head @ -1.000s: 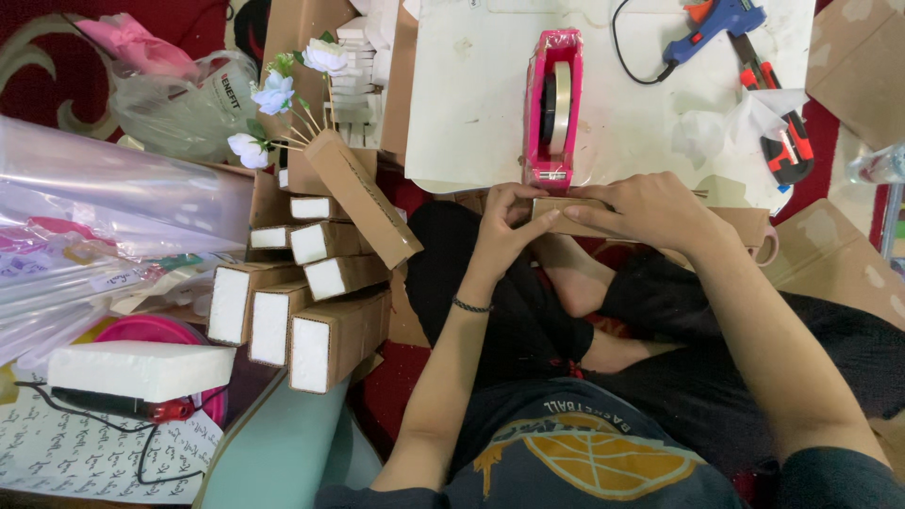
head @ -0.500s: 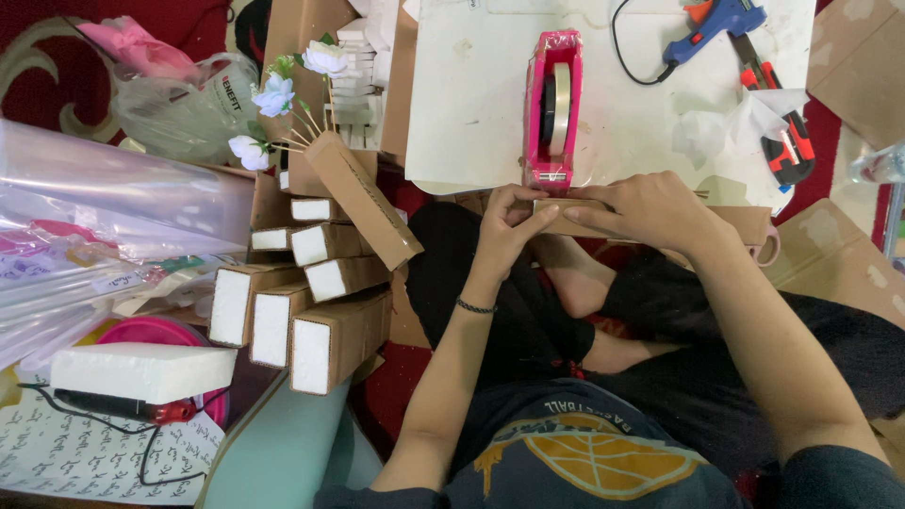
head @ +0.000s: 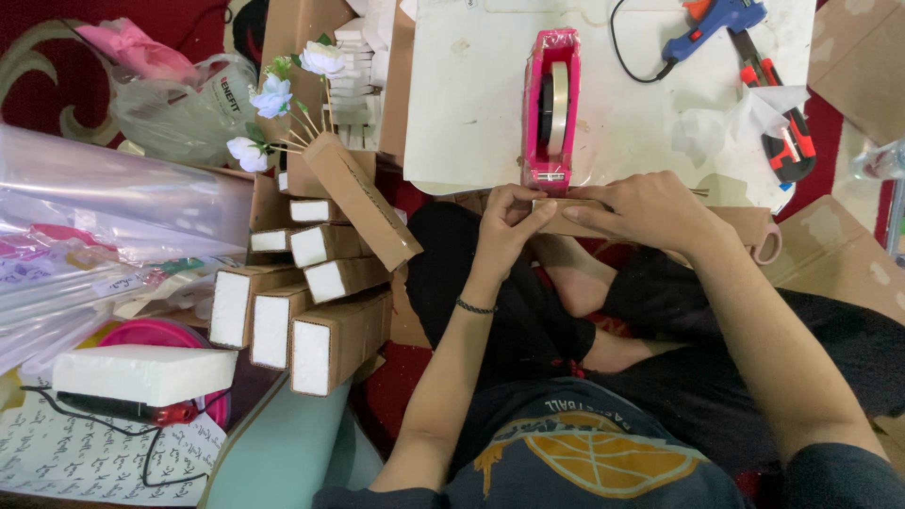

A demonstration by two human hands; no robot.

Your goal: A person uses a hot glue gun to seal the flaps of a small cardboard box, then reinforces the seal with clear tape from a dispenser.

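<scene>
Taping step: left hand point(head: 504, 221) and right hand point(head: 646, 209) both closed on the cardboard box point(head: 731, 224), just below the pink tape dispenser point(head: 551, 104); next, probably pressing tape flat between the fingers.

Dark red carpet point(head: 38, 57) with a cream swirl pattern fills the upper left of the frame and shows again at the right edge. A low white board point(head: 471, 104) serves as a work surface at top centre, stained and scuffed. Flat brown cardboard sheets point(head: 863, 66) lie in the upper right corner. A pale teal panel point(head: 273, 452) sits at the bottom left, beside a white patterned mat point(head: 66, 462). Light is even and indoor, with soft shadows.
</scene>
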